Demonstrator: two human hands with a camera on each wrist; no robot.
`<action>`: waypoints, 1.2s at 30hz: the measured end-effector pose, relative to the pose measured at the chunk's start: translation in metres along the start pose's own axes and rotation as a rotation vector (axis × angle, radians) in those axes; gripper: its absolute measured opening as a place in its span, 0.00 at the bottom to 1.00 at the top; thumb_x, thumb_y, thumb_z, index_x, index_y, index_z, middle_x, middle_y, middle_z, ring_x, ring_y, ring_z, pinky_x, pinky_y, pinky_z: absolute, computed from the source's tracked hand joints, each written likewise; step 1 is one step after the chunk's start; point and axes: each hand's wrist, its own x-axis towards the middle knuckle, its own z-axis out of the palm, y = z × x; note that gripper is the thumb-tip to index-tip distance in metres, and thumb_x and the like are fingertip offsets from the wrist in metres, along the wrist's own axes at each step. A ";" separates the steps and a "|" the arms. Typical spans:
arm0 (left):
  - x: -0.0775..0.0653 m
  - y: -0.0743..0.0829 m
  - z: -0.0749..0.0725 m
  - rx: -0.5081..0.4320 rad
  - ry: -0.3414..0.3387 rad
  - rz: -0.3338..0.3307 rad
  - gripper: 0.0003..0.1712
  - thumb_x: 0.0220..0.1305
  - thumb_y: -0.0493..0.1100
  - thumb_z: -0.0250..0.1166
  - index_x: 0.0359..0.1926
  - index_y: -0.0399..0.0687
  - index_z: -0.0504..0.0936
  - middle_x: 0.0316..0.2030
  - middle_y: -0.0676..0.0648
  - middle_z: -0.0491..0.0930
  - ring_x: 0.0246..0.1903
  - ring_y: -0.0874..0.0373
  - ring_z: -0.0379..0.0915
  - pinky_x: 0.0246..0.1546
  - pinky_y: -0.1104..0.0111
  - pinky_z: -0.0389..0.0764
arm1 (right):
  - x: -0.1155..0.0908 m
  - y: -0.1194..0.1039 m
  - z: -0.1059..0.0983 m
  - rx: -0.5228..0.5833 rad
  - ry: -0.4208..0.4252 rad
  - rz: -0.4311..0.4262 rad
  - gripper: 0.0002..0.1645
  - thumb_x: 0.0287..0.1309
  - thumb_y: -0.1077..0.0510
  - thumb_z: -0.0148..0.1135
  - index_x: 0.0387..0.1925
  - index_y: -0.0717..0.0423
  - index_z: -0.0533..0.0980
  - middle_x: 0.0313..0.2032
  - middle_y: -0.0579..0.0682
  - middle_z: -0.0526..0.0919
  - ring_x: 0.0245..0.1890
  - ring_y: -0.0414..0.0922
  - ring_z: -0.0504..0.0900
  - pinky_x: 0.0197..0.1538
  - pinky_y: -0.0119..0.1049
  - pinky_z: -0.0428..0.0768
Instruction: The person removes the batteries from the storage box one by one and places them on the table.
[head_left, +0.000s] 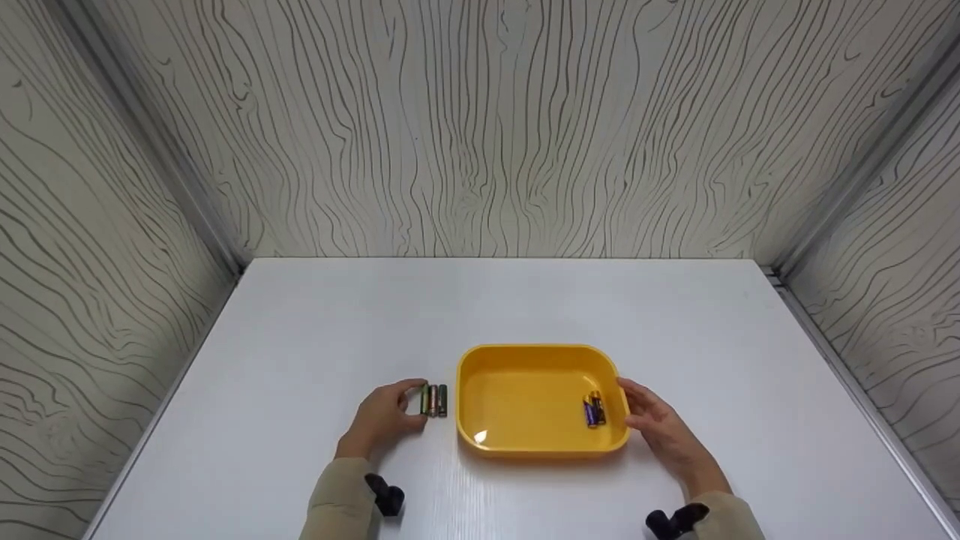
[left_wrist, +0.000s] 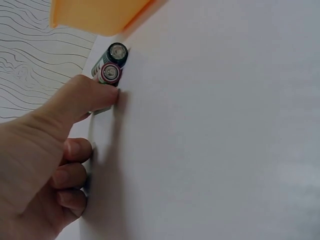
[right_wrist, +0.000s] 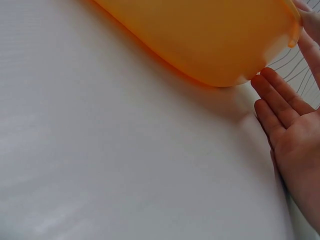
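tray (head_left: 517, 405) sits on white table (head_left: 360, 315), wavy-lined walls (head_left: 480, 127) on three sides.

I face a pale back wall (head_left: 480, 135), dark wavy wood-grain lines; left wall (head_left: 75, 300) and right wall (head_left: 900, 300) match, grey corner strips (head_left: 152, 135) between; white tabletop (head_left: 337, 315) in front of me, glossy, faint streaky light reflections on its near part
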 end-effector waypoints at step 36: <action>0.003 -0.005 -0.002 -0.107 -0.023 0.090 0.35 0.53 0.47 0.73 0.63 0.50 0.74 0.23 0.54 0.63 0.26 0.61 0.59 0.29 0.73 0.60 | 0.001 0.000 0.001 -0.001 0.028 0.017 0.38 0.63 0.62 0.58 0.72 0.53 0.56 0.58 0.21 0.71 0.59 0.19 0.69 0.75 0.45 0.47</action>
